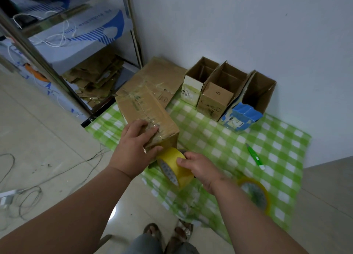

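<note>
A closed brown cardboard box (145, 108) with clear tape along its top seam lies on a green-and-white checked cloth (229, 139) on the floor. My left hand (133, 148) rests on the box's near end, fingers on the top and thumb against its near face. My right hand (200, 167) grips a roll of yellow tape (175, 167) held right at that near face, just below my left thumb. Whether a strip of tape runs from the roll onto the box is hidden by my hands.
A larger flat box (158, 76) lies behind. Three open cartons (215, 93) stand against the wall, one with a blue flap (242, 116). A green cutter (255, 157) and a second tape roll (256, 194) lie on the cloth. A metal shelf (57, 62) is at left; wires (28, 192) trail across the floor.
</note>
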`<act>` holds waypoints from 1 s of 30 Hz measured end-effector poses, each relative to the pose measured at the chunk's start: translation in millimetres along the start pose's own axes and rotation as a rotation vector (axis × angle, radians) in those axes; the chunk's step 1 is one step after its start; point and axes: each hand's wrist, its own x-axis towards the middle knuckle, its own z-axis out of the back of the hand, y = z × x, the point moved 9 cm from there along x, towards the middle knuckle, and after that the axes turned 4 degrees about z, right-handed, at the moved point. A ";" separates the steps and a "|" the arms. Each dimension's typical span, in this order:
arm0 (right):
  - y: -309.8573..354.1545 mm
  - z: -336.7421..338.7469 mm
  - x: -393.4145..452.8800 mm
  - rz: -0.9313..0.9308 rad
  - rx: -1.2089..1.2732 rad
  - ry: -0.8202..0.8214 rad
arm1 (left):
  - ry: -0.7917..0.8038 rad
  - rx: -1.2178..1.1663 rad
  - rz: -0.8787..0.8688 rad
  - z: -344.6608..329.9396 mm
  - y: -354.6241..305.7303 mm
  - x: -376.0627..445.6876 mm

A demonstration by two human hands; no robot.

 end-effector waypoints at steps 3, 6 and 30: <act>-3.4 -3.6 -0.8 -0.006 -0.109 -0.028 | -0.020 -0.032 -0.016 1.4 1.5 4.3; -11.3 -8.6 -3.6 0.011 -0.121 -0.089 | -0.028 -0.059 -0.009 1.8 2.7 5.6; -5.2 -9.2 -24.0 0.080 -0.186 -0.007 | -0.080 -0.781 0.904 -64.3 6.6 -81.9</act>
